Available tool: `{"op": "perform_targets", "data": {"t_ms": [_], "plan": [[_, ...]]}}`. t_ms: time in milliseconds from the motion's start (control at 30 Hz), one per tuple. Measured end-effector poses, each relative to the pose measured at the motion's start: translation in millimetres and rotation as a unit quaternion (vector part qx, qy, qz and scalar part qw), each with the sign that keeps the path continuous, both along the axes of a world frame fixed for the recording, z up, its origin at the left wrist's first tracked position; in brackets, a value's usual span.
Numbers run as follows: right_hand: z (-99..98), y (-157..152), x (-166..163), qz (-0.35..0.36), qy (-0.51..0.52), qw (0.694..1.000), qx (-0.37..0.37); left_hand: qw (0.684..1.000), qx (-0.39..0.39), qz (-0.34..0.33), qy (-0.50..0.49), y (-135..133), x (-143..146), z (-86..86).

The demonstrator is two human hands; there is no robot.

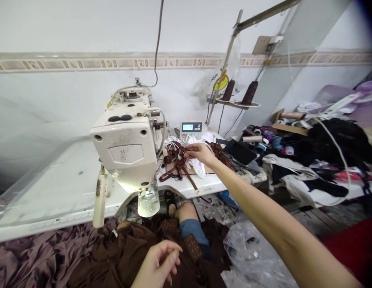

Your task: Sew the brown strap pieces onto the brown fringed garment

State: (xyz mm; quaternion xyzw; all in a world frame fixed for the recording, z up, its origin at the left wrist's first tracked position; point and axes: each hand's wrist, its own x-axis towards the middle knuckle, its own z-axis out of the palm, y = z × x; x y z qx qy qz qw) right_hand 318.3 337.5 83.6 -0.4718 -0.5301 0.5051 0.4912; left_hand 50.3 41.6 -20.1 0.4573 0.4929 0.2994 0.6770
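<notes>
My right hand (pixel 200 153) reaches across the table to a tangled bunch of thin brown fabric straps (pixel 177 162). Its fingertips are closed on the edge of the bunch, and some straps dangle toward the table's front edge. Low in the view, my left hand (pixel 161 260) hovers over brown fabric (pixel 125 252) spread across my lap. Its fingers are curled in and the thumb rests near the index finger, with nothing visible between them. A white sewing machine (pixel 122 148) stands left of the straps, its lit lower end above the table edge.
A control box with a display (pixel 191 129) sits behind the straps. Brown thread cones (pixel 249 94) stand on a rack at the right. Beyond are piled spools and dark cloth (pixel 338 140). Clear plastic (pixel 254 256) lies on the floor, and mauve fabric (pixel 38 256) hangs at left.
</notes>
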Motion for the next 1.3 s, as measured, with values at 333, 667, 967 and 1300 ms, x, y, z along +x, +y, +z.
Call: {"op": "perform_targets", "data": {"t_ms": [333,667,967,1300], "plan": [[44.4,-48,7,0.043,-0.031,0.996,0.069,0.998,-0.018,-0.008,-0.051,1,16,-8.9],[62.8,-190,17,0.064,-0.166,0.969,0.171,0.912,-0.206,0.058,-0.349,31,66,42.9],[1.3,-318,24,-0.016,-0.173,0.977,0.124,0.874,-0.257,0.157,-0.380,8,109,37.7],[-103.4,-406,-21,-0.027,-0.007,0.995,-0.097,0.916,-0.233,0.184,-0.271,18,83,11.5]]}}
